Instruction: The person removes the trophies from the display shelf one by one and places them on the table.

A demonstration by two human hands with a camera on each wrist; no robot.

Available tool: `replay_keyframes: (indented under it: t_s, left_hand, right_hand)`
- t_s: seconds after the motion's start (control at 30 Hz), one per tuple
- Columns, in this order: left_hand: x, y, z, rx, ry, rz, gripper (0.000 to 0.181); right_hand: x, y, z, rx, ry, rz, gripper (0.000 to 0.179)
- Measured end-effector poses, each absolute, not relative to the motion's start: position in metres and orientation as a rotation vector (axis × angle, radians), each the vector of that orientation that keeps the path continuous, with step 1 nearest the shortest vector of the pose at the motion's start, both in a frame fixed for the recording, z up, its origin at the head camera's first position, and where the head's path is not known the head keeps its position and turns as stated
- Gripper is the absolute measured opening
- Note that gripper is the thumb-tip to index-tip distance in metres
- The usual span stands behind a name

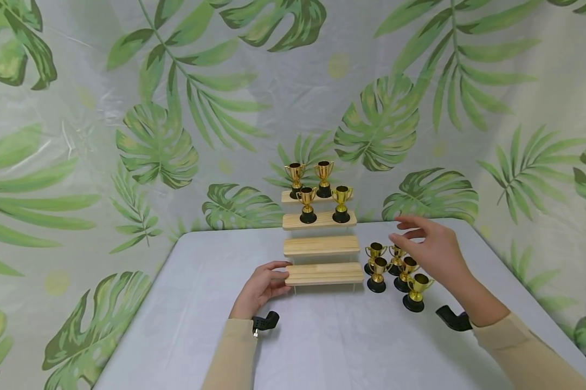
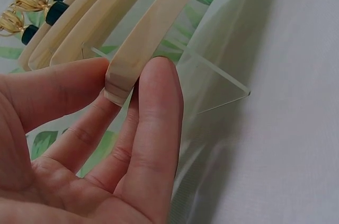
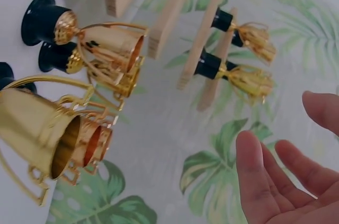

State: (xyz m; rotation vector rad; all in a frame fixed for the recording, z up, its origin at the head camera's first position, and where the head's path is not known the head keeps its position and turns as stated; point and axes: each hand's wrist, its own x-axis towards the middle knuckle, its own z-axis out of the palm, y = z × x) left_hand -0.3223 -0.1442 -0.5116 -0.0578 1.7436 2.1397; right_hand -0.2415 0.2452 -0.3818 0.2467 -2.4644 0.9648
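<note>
A stepped wooden display stand (image 1: 322,246) with pale planks on clear supports stands on the table. My left hand (image 1: 262,287) pinches the left end of its lowest plank (image 2: 139,49) between thumb and fingers. Two small gold trophy cups with black bases stand on the top step, and two more, one a brighter gold cup (image 1: 341,203), on the step below. To the right of the stand, several more trophies (image 1: 378,273) stand upright in a cluster on the table. Above this cluster my right hand (image 1: 434,249) hovers, fingers loosely bent and holding nothing.
A white cloth covers the table (image 1: 214,271). Behind it and along the sides hangs a leaf-patterned sheet (image 1: 273,108). The nearest trophy (image 1: 417,292) stands at the front of the cluster, close to the right wrist's black camera mount (image 1: 454,318).
</note>
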Motion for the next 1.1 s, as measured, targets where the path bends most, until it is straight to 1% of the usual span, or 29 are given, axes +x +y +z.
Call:
replay_keyframes:
  t_s: [0.17, 0.4, 0.57, 0.77, 1.1]
  left_hand:
    - [-0.323, -0.145, -0.510, -0.062, 1.754, 2.134, 0.044]
    - [-0.324, -0.147, -0.511, -0.049, 1.756, 2.139, 0.045]
    - [-0.324, -0.147, -0.512, -0.052, 1.752, 2.138, 0.044]
    - [-0.324, -0.146, -0.511, -0.046, 1.756, 2.141, 0.043]
    - [-0.325, -0.147, -0.513, -0.034, 1.755, 2.150, 0.043]
  right_hand:
    - [-0.247, 0.235, -0.373, 0.262, -2.477, 0.988, 0.052]
    - [-0.259, 0.222, -0.362, 0.286, -2.451, 1.021, 0.049]
    - [-0.265, 0.215, -0.359, 0.320, -2.459, 1.043, 0.054]
    - [-0.271, 0.209, -0.357, 0.368, -2.461, 1.056, 0.054]
    - [-0.287, 0.200, -0.352, 0.340, -2.526, 1.110, 0.057]
